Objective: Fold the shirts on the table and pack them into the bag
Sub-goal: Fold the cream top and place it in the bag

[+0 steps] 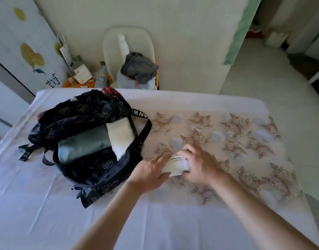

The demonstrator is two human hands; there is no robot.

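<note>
My left hand (151, 170) and my right hand (198, 165) both hold the shirt (175, 167). My left fingers (164, 157) lie over one end and my thumb tucks under it. My right fingers curl over the other end, so the shirt is squeezed tight between my two hands. It is white and folded up small. It sits on the table (155, 222) near the middle, at the left edge of the flower cloth (245, 141), just beside the bag (79, 116). The bag lies open toward the far left corner. A green roll (83, 145) and a white roll (121, 136) are already in it, side by side. I think this shirt goes in next. I should keep it pinched so it does not pop open, lift it with both hands, and slide it in next to the white roll. A chair (110, 44) with grey clothes (139, 67) stands past the far edge.
</note>
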